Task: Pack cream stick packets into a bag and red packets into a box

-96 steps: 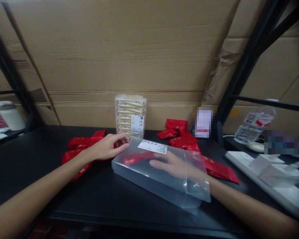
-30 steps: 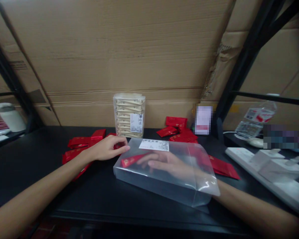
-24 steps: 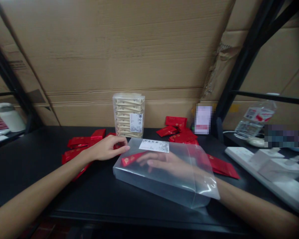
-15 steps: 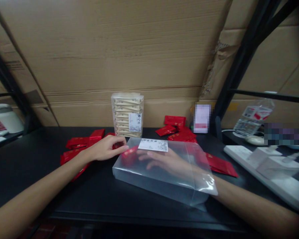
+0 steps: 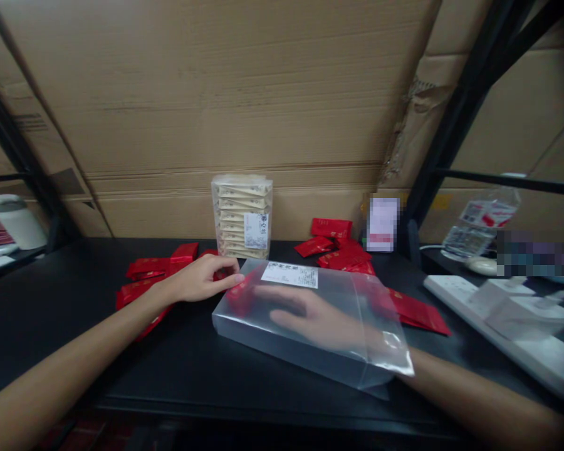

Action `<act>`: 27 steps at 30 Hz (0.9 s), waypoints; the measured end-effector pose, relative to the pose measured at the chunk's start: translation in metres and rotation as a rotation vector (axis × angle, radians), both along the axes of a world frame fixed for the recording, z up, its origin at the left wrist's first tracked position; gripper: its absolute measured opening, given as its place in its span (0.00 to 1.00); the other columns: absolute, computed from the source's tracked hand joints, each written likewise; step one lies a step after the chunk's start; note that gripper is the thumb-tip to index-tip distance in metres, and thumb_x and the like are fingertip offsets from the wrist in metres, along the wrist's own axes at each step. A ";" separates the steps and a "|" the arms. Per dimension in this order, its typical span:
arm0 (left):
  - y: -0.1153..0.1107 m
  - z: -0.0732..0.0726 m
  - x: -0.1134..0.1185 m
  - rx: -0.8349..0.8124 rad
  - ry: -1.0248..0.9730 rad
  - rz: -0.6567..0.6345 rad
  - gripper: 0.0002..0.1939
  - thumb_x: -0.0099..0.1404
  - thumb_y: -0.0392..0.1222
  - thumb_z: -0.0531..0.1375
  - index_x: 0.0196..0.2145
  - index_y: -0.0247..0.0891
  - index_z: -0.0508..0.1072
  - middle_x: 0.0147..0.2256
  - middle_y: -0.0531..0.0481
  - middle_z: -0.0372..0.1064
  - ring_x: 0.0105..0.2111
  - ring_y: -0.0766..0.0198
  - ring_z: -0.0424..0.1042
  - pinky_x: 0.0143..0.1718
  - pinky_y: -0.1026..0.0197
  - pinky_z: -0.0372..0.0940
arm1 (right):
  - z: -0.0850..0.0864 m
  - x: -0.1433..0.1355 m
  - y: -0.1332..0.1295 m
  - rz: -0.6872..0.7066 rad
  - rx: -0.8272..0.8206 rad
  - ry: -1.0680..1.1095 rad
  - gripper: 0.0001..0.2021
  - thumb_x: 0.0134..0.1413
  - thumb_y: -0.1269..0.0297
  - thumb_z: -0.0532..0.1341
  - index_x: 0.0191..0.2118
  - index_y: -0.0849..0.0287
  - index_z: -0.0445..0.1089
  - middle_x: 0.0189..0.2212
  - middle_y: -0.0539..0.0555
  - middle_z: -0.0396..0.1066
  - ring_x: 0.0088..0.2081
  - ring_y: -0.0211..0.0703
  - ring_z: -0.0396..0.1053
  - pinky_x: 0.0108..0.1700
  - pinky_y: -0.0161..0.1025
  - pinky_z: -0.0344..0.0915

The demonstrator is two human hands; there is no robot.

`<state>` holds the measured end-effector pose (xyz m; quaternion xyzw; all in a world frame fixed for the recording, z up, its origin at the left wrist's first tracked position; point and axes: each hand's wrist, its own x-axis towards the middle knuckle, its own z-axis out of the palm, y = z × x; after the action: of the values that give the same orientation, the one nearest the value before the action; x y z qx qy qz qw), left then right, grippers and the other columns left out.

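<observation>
on the black desk [image 5: 75, 294], close to the front edge, lies a clear plastic box [image 5: 310, 326] on its side, with its open end turned to the right. the right hand [image 5: 319, 319] is deep inside this box. half a second ago its fingers lay flat near a red packet [image 5: 239, 297] in the middle part; now the packet stands pushed into the far left end of the box, and the fingers look loosely curled and near together, not pinching anything as far as the frosted wall lets one see. the packet seems therefore to be placed, and the hand is free of it.

the left hand [image 5: 202, 279] has not moved. it rests at the closed left end of the box, fingers together and bent, the tips touching the corner as if to hold it steady.

the box is thin, half-clear plastic with sharp folded edges, smooth and a little shiny near the opening, and it carries a white label [image 5: 289, 274] on top. the loose red packets [image 5: 150, 275] at the left and more red packets [image 5: 343, 254] at the back right are flat, glossy foil. behind stands an upright clear box of beige sachets [image 5: 242, 216], stacked neatly, against a rough brown cardboard wall [image 5: 244, 113]. a water bottle [image 5: 482, 225] and a white power strip [image 5: 498, 326] are at the right.
</observation>
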<state>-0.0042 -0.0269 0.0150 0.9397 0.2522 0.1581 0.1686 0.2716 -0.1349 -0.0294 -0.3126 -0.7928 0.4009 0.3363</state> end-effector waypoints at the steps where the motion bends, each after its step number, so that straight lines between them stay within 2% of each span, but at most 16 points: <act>1: 0.000 0.000 0.000 0.001 -0.002 0.003 0.18 0.76 0.53 0.57 0.37 0.36 0.76 0.29 0.50 0.73 0.28 0.63 0.70 0.31 0.62 0.60 | -0.001 0.001 -0.001 0.003 0.063 -0.047 0.25 0.71 0.53 0.59 0.69 0.46 0.63 0.70 0.51 0.62 0.70 0.53 0.58 0.73 0.63 0.48; 4: 0.000 -0.001 0.001 -0.006 0.004 0.000 0.19 0.76 0.53 0.56 0.35 0.36 0.75 0.29 0.51 0.72 0.28 0.63 0.69 0.31 0.62 0.59 | -0.003 0.003 -0.004 0.058 0.194 -0.187 0.27 0.71 0.51 0.58 0.72 0.45 0.58 0.71 0.52 0.59 0.70 0.52 0.59 0.72 0.59 0.52; 7: 0.000 -0.001 0.002 -0.001 0.010 -0.011 0.19 0.77 0.53 0.55 0.35 0.36 0.74 0.29 0.51 0.72 0.28 0.63 0.69 0.31 0.62 0.59 | -0.005 0.005 -0.006 0.092 0.299 -0.310 0.31 0.71 0.48 0.57 0.74 0.47 0.55 0.73 0.53 0.54 0.72 0.52 0.54 0.74 0.54 0.49; 11: 0.000 -0.001 0.002 0.016 0.017 -0.017 0.19 0.77 0.52 0.55 0.36 0.36 0.74 0.30 0.51 0.71 0.29 0.63 0.69 0.32 0.62 0.59 | -0.005 0.006 -0.006 0.069 0.339 -0.360 0.31 0.72 0.48 0.55 0.75 0.46 0.51 0.75 0.51 0.48 0.74 0.53 0.49 0.74 0.52 0.47; 15: 0.000 -0.001 0.002 0.029 0.028 0.000 0.19 0.77 0.53 0.55 0.35 0.37 0.73 0.29 0.51 0.70 0.28 0.64 0.68 0.31 0.62 0.59 | -0.007 0.006 -0.005 0.052 0.357 -0.378 0.33 0.71 0.47 0.56 0.75 0.48 0.49 0.75 0.53 0.45 0.74 0.55 0.48 0.74 0.55 0.47; 18: 0.001 -0.002 0.002 0.042 0.029 0.006 0.19 0.77 0.53 0.55 0.36 0.36 0.74 0.29 0.51 0.70 0.28 0.64 0.68 0.32 0.62 0.59 | -0.008 0.006 -0.005 0.030 0.360 -0.379 0.35 0.71 0.47 0.57 0.76 0.48 0.48 0.75 0.54 0.45 0.74 0.57 0.48 0.74 0.57 0.47; 22: 0.002 -0.002 0.002 0.050 0.031 -0.003 0.19 0.78 0.53 0.54 0.37 0.36 0.74 0.30 0.50 0.71 0.29 0.63 0.69 0.33 0.62 0.60 | -0.008 0.006 -0.004 0.045 0.389 -0.372 0.35 0.71 0.47 0.57 0.76 0.47 0.46 0.75 0.52 0.45 0.74 0.55 0.47 0.75 0.54 0.46; 27: 0.007 -0.003 -0.001 0.039 0.053 0.000 0.21 0.78 0.54 0.54 0.36 0.36 0.75 0.30 0.50 0.71 0.29 0.63 0.69 0.33 0.62 0.60 | -0.005 0.006 -0.002 0.073 0.446 -0.400 0.34 0.70 0.46 0.57 0.75 0.54 0.53 0.74 0.58 0.51 0.73 0.56 0.50 0.74 0.56 0.49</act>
<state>-0.0048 -0.0199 0.0121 0.9466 0.2536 0.1378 0.1436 0.2777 -0.1373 -0.0346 -0.2752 -0.9225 0.1593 0.2190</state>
